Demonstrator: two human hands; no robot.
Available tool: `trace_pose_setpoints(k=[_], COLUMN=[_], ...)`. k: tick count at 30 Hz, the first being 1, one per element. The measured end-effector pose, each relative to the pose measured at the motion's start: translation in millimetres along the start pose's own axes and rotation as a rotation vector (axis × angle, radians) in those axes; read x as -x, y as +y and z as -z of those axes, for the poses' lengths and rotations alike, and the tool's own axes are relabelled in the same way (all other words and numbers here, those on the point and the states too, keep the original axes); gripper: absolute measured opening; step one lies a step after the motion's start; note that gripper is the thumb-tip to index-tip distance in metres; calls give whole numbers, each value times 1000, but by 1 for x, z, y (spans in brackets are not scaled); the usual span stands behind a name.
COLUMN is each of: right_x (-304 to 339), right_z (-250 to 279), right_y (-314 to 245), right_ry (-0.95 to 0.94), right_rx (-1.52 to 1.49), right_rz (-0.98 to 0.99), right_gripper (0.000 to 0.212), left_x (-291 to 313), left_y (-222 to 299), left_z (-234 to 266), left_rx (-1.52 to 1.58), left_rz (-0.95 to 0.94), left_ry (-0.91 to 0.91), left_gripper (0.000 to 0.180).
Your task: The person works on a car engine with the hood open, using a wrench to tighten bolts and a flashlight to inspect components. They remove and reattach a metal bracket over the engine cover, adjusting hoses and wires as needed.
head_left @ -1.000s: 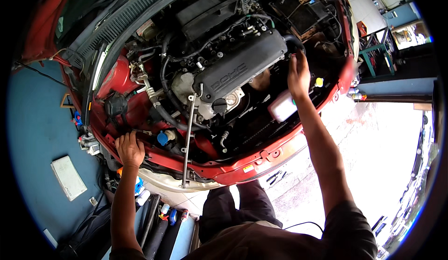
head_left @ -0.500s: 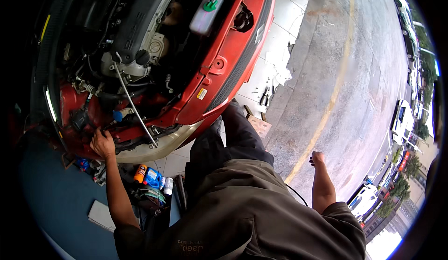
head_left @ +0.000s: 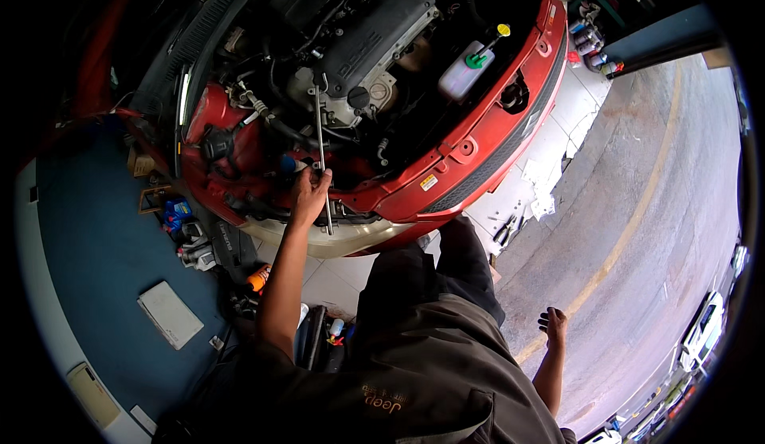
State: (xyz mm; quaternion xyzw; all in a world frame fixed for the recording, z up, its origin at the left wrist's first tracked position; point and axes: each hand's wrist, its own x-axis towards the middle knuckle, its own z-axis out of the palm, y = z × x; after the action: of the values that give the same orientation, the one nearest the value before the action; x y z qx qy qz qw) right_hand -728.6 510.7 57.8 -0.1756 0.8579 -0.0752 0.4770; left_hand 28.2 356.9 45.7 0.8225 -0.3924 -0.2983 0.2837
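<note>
My left hand (head_left: 311, 194) is over the front edge of the engine bay, its fingers curled in and its thumb across a slim silver metal rod (head_left: 321, 129). The rod has a bent upper tip and lies across the bay, from beside the engine cover (head_left: 382, 37) to the front edge. Just above my fingertips is a blue cap (head_left: 288, 163), partly covered. My right hand (head_left: 555, 327) hangs out to the side over the concrete, holding nothing, its fingers apart. A translucent bottle (head_left: 462, 77) with green on it stands in the bay.
The red car's front panel (head_left: 446, 174) curves along my front. Pliers (head_left: 506, 230) lie on white floor tiles to the right. An orange bottle (head_left: 259, 278), a blue jug (head_left: 177, 214) and a flat pale box (head_left: 170, 314) sit at the left.
My left hand has gone from the left edge of the bay to the metal rod. My right hand's fingers have spread. The whole view has swung left, so the car appears further right.
</note>
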Motion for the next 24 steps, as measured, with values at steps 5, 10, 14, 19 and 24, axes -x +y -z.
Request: trace_pose_setpoints(k=[5,10,14,19,24], right_x=[-26,-67,-109,-215,-259], right_z=[26,15,16,43,29], right_y=[-70,-120,-165,-243,-450], right_ry=[10,-110,-215,-190,-123], right_rx=[53,180,266,471,387], right_rz=[129,120,94,171,524], right_gripper=[37,33,34,31,29], left_x=[-12,-23,-6,-23,-117], left_y=[8,-9,27,109,137], left_z=[-14,-28,-27,2,-9], left_rx=[-191,-273,193,16,-100], left_rz=[-64,77,357,41,57], left_ry=[90,-40,51,225,331], left_gripper=[43,34,24,22,37])
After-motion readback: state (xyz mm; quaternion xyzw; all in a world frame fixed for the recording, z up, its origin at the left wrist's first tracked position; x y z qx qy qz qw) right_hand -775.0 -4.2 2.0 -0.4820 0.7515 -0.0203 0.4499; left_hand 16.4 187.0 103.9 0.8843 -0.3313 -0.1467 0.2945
